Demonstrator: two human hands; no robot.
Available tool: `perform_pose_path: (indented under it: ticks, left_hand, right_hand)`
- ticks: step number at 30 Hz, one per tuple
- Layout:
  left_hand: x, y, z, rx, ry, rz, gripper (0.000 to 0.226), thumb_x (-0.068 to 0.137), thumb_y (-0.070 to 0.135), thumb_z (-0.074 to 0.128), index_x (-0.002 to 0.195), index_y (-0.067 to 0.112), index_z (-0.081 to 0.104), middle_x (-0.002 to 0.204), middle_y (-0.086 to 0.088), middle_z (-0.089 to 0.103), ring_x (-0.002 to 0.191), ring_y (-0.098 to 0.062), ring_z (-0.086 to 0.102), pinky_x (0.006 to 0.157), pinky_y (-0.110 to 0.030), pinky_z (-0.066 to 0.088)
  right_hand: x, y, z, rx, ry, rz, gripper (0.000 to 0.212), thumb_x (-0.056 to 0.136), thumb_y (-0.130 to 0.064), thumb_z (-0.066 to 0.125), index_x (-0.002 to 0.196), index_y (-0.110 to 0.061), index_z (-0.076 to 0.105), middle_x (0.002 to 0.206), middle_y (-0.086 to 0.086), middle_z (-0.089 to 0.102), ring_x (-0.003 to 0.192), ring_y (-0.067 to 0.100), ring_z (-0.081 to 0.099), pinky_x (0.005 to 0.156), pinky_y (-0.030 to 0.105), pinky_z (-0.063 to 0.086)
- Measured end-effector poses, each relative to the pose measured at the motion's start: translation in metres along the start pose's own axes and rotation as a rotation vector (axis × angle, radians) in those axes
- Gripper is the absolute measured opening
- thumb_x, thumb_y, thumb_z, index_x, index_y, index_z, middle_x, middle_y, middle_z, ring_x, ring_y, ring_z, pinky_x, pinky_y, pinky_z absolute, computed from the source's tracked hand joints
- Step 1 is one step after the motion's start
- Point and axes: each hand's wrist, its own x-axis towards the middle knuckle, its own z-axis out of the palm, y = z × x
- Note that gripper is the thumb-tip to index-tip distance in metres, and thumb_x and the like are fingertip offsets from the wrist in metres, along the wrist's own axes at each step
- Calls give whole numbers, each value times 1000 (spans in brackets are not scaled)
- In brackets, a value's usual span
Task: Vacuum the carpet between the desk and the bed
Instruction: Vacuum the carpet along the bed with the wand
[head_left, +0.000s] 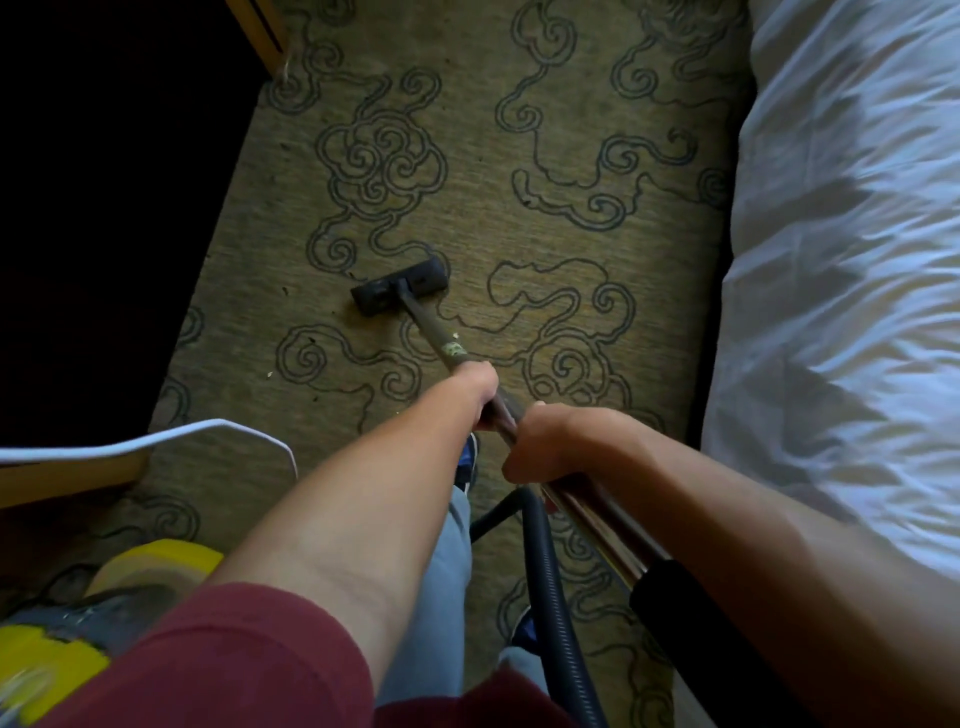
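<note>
The vacuum wand (441, 343) is held by both hands. The left hand (475, 387) is closed around the wand, nearer to the floor head (400, 286); the right hand (545, 441) is closed around it further back, just behind the left one. The floor head is laid flat on the patterned carpet (519, 234). The bed (841, 260) is seen to the right of the floor head, the dark table (104, 182) to its left. A ribbed hose (550, 597) is hung behind the right hand.

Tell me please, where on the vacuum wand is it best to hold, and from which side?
Grip the upper, near part of the vacuum wand, from above and behind, one hand ahead of the other. It slants down to the floor head, so the left hand and right hand can push along it.
</note>
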Motion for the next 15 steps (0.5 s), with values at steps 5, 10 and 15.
perform_pose_path:
  ticks: [5, 10, 15]
  left_hand:
    - [-25, -76, 51, 53, -37, 15, 41, 106, 35, 32, 84, 2, 45, 54, -19, 60, 30, -26, 58, 37, -29, 51]
    - [-45, -161, 104, 86, -78, 31, 41, 106, 37, 31, 108, -1, 48, 49, -18, 60, 51, -30, 60, 46, -34, 53]
    - [-65, -224, 131, 67, -105, 13, 41, 106, 37, 33, 114, -1, 48, 94, -24, 67, 86, -35, 69, 75, -44, 60]
  right_hand:
    - [-24, 51, 80, -13, 14, 29, 45, 83, -28, 63, 122, -7, 54, 94, 8, 60, 91, 26, 67, 79, 36, 58]
    - [-51, 110, 161, -26, 2, 3, 44, 82, -33, 64, 119, -11, 59, 105, 10, 66, 96, 26, 66, 87, 36, 56]
    - [-74, 149, 213, 142, -169, 14, 28, 87, -27, 62, 106, -6, 63, 96, 12, 74, 89, 26, 73, 90, 43, 57]
